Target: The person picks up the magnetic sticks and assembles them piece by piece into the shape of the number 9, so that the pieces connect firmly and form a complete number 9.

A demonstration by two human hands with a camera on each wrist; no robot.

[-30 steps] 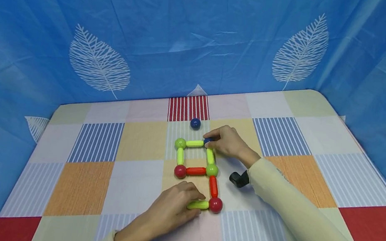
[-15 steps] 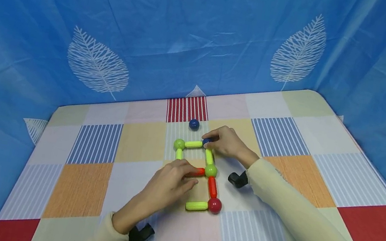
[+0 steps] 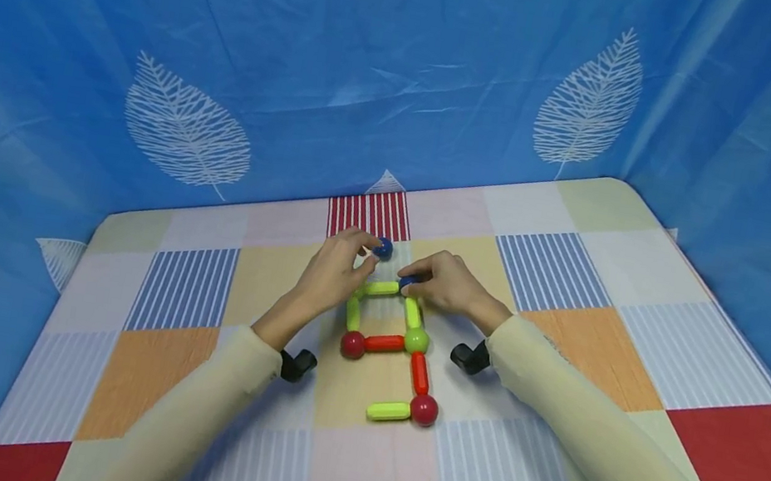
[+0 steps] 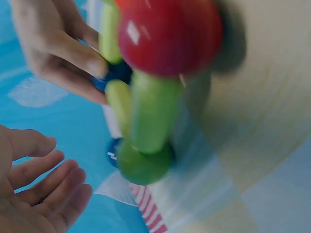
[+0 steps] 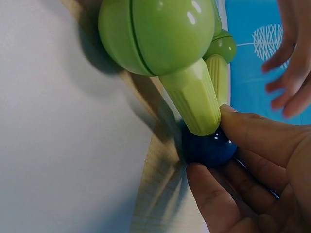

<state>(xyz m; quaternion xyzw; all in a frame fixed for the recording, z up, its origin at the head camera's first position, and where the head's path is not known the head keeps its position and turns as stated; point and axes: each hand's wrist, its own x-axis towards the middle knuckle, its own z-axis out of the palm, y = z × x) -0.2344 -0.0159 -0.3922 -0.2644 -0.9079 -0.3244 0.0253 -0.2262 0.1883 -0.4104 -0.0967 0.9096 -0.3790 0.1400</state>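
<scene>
My right hand pinches a dark blue ball between thumb and fingers at the far right corner of a square of ball-and-rod magnetic building pieces. Yellow-green rods join this ball to a green ball and to another green ball, partly behind my left hand in the head view. A red ball and red rod complete the square's near side. My left hand reaches past it toward a loose blue ball, fingers loosely bent and holding nothing in the left wrist view.
From the near green ball, a red rod runs to a second red ball, with a yellow-green rod attached. A patchwork cloth covers the table. Blue leaf-patterned curtains stand behind and at both sides.
My left hand has left the near yellow-green rod, passed over the red rod and moved away to the loose blue ball. My right hand stays on the corner blue ball.
</scene>
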